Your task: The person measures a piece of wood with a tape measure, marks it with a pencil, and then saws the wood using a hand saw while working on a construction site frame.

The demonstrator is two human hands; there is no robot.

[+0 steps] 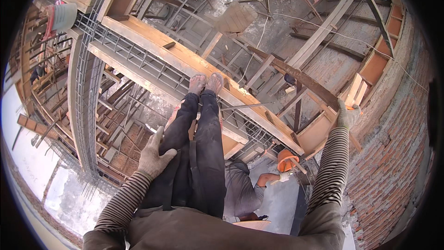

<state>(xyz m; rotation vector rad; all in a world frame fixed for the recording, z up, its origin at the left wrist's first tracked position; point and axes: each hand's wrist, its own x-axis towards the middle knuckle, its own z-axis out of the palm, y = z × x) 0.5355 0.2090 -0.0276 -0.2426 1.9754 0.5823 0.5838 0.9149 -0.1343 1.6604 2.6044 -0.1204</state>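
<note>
My left hand, in a pale knitted glove, rests against my dark trouser leg near the knee. Its fingers are spread, the thumb stands apart, and nothing is in it. On the right, my outstretched right hand, gloved the same way, is closed on the near end of a long dark wooden plank. That plank slants away to the upper left over the framework; part of the grip is hidden by the hand itself. My bare feet are on the edge of a timber beam form.
Steel rebar cages lie between the form boards. Left, a pale green bucket stands on the framework. Below, a co-worker in grey has a gloved hand near an orange bucket. A brick wall curves along the right; a white cable crosses above.
</note>
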